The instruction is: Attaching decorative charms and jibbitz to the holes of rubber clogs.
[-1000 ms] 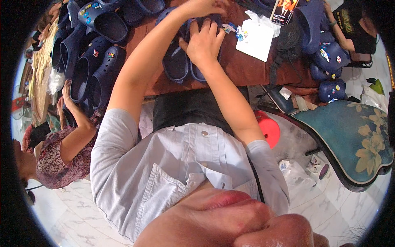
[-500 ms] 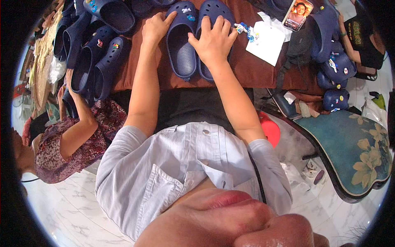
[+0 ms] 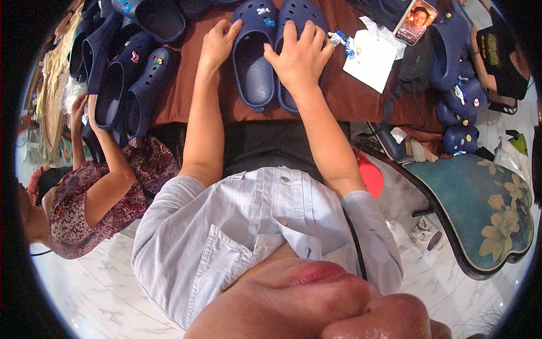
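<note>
Two navy blue clogs stand side by side in front of me, toes away, on the brown cloth. Small white and blue charms sit on the toe of the left clog (image 3: 255, 70). My left hand (image 3: 219, 46) is at that clog's outer left side, fingertips against its edge and slightly apart. Across the right clog (image 3: 287, 100) lies my right hand (image 3: 302, 56), fingers spread over its upper and thumb stretched toward the left clog. That hand hides much of the right clog. Just right of it, blue and white charms (image 3: 351, 50) lie by a white card (image 3: 372, 62).
More navy clogs (image 3: 148, 85) crowd the left side, and others (image 3: 460, 93) are piled at right. A phone (image 3: 415, 22) shows a person on its screen. At left sits a person in a patterned top (image 3: 104, 198). A teal floral chair (image 3: 468, 198) stands at right.
My left index finger has drawn back from the left clog's toe to its side. The right hand stays on the right clog. The view has shifted slightly.
</note>
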{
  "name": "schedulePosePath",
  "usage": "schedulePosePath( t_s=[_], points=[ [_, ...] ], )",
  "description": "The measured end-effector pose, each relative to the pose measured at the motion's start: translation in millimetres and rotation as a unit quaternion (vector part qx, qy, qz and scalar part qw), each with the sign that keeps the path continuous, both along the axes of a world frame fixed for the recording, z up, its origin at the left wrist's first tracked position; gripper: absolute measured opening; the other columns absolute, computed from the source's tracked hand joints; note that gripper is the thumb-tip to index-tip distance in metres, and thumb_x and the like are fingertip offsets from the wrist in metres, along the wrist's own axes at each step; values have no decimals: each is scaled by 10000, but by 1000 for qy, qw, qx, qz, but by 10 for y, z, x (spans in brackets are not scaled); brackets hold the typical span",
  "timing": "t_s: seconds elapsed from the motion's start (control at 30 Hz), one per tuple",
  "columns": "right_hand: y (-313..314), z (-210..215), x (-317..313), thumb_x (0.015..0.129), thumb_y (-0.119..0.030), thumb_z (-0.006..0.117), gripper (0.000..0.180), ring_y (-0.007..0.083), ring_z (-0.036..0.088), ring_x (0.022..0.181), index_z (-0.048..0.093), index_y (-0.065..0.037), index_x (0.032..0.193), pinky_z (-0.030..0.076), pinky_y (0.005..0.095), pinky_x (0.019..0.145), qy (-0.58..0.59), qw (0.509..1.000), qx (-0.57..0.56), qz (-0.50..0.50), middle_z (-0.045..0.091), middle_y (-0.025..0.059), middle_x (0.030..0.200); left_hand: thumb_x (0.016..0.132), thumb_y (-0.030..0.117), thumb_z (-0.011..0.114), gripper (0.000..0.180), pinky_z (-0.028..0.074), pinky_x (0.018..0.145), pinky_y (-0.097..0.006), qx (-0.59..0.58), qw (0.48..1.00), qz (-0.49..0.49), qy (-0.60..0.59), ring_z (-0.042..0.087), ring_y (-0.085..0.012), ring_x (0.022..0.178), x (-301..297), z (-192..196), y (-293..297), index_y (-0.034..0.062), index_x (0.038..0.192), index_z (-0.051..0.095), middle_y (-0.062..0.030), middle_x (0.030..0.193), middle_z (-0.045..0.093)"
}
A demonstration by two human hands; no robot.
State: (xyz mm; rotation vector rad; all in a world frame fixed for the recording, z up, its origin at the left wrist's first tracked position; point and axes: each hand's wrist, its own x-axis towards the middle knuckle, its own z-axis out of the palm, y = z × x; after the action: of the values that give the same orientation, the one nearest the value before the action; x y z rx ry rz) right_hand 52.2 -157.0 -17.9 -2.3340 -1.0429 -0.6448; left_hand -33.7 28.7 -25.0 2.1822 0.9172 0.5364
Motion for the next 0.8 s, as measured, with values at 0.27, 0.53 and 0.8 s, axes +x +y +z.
schedulePosePath(
  t_s=[0.27,0.53,0.8],
  points=[
    [-20,-12,14,727,-480,768,668,395,479,1180,620,-58,1223,344,544,948,1,1000,-7,-1,547,283,1261,1000,261,532,293,471,768,-539,164,986,-40,-13,603,-505,923,-24,-27,-55,-17,910,558,-286,929,650],
    [-30,0,18,733,-477,761,660,395,476,1185,620,-58,1223,342,540,950,4,1000,-12,-3,542,280,1267,938,213,658,239,496,711,-500,253,966,25,-42,635,-436,807,-8,-6,-275,3,860,575,-227,897,665],
    [-18,-6,21,728,-478,761,660,394,479,1185,620,-58,1218,344,547,954,4,1000,-8,-1,547,270,1248,898,239,736,243,538,725,-407,108,985,32,-131,691,-318,808,-47,-15,-280,1,912,688,-181,917,693]
  ],
)
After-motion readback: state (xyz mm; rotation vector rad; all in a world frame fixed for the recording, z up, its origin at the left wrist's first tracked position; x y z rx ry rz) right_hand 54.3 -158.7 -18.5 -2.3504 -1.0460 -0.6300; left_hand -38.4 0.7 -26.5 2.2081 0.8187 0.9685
